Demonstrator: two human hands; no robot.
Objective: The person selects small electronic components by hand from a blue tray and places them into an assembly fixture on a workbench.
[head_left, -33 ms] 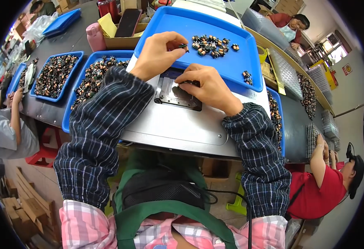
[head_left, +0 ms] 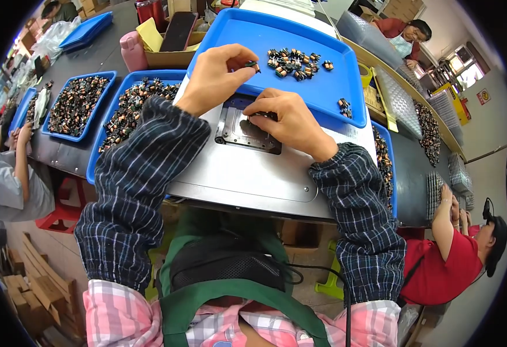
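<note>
My left hand (head_left: 216,78) pinches a small copper-wound coil (head_left: 255,66) with black and green parts, above the near edge of a blue tray (head_left: 236,29). In that tray lie a loose cluster of similar coils (head_left: 294,62) and a smaller group (head_left: 344,107) at its right corner. My right hand (head_left: 294,124) is low over a metal plate (head_left: 233,128) set into a silver machine top (head_left: 236,179). Its thumb and fingers are closed at the plate's far side, and what they grip is hidden. A dark opening shows beneath that hand.
Blue trays heaped with coils stand to the left (head_left: 78,107), beside my left sleeve (head_left: 129,118) and at right (head_left: 383,162). A pink bottle (head_left: 133,51) and a cardboard box (head_left: 172,59) stand behind. Co-workers sit at left, far right (head_left: 401,37) and near right (head_left: 450,254).
My left hand has shifted very slightly left with the coil still in its fingers. The right hand stays almost where it was over the plate.
</note>
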